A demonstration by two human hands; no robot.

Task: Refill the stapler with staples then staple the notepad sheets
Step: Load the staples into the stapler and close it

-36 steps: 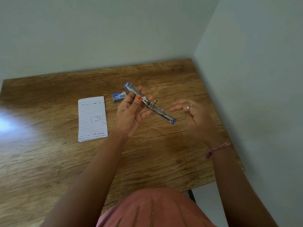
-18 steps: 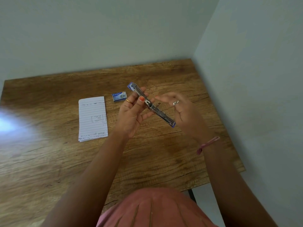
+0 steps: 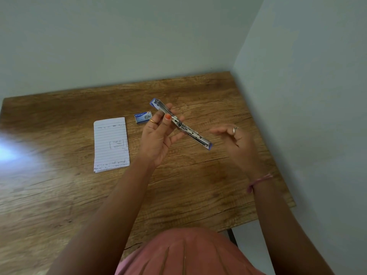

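Stapler: long, thin chrome-and-blue metal stapler (image 3: 179, 123) swung fully open into one straight bar, shiny steel channel facing up, small blue plastic caps at both ends (the little spring bits in the middle are too small to make out properly). It's held up above the worktop, slanting from far-left down to near-right.

Left hand: the left hand (image 3: 158, 135) has its grip closed on the stapler around the far half, thumb with orange nail polish pressed on top, fingers curled underneath, a thin gold ring on one finger.

Right hand: the right hand (image 3: 237, 142) is off to the right of the stapler's near end, not touching it, fingers loosely curled and spread, grip open with nothing in it. Silver ring on a finger, pink thread band at the wrist.

Staple box: small blue-and-white cardboard staple box (image 3: 143, 117), rectangular, lying flat on the worktop just behind the left hand's fingers. Can't tell whether it's open.

Notepad sheets: white ruled paper notepad sheets (image 3: 111, 144), a thin rectangular stack with rounded far corners and some handwriting, lying flat left of the left hand, near the box but not touching it.

Worktop: brown wood-grain worktop (image 3: 198, 187), smooth and a bit glossy, with a bright glare patch on the left side, pushed into a corner of plain pale walls.

Person: salmon-pink ribbed fabric at the bottom edge.
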